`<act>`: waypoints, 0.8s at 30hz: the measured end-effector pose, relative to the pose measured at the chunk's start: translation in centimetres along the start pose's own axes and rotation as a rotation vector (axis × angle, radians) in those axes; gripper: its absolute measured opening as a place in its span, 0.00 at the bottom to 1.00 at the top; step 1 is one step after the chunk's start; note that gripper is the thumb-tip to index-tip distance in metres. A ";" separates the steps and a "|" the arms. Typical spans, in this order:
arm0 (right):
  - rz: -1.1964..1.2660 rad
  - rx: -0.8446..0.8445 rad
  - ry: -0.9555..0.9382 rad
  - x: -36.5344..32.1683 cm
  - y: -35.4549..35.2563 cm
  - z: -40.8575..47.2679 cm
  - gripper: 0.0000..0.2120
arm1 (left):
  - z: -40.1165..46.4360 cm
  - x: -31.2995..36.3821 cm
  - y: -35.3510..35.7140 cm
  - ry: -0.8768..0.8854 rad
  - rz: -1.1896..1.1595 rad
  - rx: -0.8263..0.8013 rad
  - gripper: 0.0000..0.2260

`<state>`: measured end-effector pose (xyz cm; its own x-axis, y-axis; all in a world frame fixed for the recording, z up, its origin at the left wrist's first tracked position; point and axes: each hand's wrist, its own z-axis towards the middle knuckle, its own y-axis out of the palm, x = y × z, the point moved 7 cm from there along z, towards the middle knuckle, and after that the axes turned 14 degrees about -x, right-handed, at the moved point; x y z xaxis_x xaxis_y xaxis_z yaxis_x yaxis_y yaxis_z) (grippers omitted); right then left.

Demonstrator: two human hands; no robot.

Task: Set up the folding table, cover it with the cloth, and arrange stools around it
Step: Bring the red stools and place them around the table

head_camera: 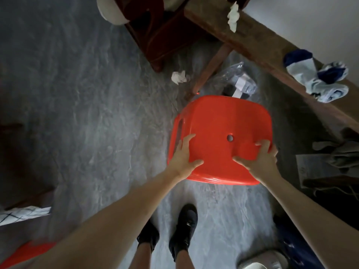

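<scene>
A red plastic stool [219,121] with a small hole in its seat stands on the grey floor ahead of my feet. My left hand [184,156] lies on the seat's near left part, fingers straight and spread, thumb along the near edge. My right hand [258,158] rests on the near right corner with its fingers bent over the rim. A second red stool [23,253] shows only as a blurred corner at the bottom left. A checked cloth [21,213] peeks in at the left edge.
A long wooden bench [258,41] runs from the top to the right, with socks [316,74] and a tissue [233,16] on it. Below it lie a plastic bag [239,82] and a crumpled tissue [179,76]. Dark wooden furniture [155,32] stands at the top. Clutter fills the right edge.
</scene>
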<state>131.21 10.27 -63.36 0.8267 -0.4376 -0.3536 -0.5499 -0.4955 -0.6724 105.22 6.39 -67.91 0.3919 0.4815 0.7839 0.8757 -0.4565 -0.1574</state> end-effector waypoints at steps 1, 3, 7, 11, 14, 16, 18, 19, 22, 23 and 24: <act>0.017 -0.016 0.006 -0.1 -0.2 0.4 0.43 | 0.0 0.1 0.0 -0.002 0.003 0.005 0.41; 0.022 -0.038 0.038 0.1 -0.6 0.8 0.45 | 0.1 0.3 0.1 0.014 0.029 0.022 0.41; 0.004 -0.037 0.036 -0.7 -0.1 0.1 0.46 | -0.5 -0.1 -0.5 0.044 0.063 0.053 0.40; -0.009 -0.016 -0.022 -4.2 1.7 -1.4 0.46 | -2.4 -1.5 -4.5 0.057 0.068 0.085 0.41; -0.043 -0.023 -0.121 -9.1 3.5 -2.0 0.46 | -4.5 -3.0 -8.9 0.025 0.055 0.123 0.44; -0.078 -0.062 -0.176 -12.7 5.1 -1.9 0.47 | -6.2 -4.0 -12.3 0.010 0.067 0.178 0.45; -0.106 -0.106 -0.240 -16.5 7.0 -1.6 0.47 | -8.0 -5.3 -15.8 0.002 0.061 0.227 0.45; -0.117 -0.131 -0.275 -18.4 8.1 -1.4 0.47 | -9.1 -6.1 -17.6 -0.005 0.059 0.252 0.45; -0.178 -0.219 -0.358 -24.7 12.1 -1.2 0.47 | -12.7 -9.2 -22.8 -0.047 0.038 0.333 0.43; -0.204 -0.242 -0.395 -27.0 13.5 -1.2 0.47 | -14.0 -10.4 -24.4 -0.071 0.018 0.372 0.43; -0.232 -0.258 -0.433 -29.5 15.0 -1.4 0.47 | -15.5 -11.7 -26.0 -0.092 -0.006 0.420 0.43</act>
<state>98.37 14.72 -62.14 0.8733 0.0266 -0.4864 -0.3135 -0.7336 -0.6030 73.47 1.07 -63.64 0.3933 0.5569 0.7316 0.9094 -0.1187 -0.3986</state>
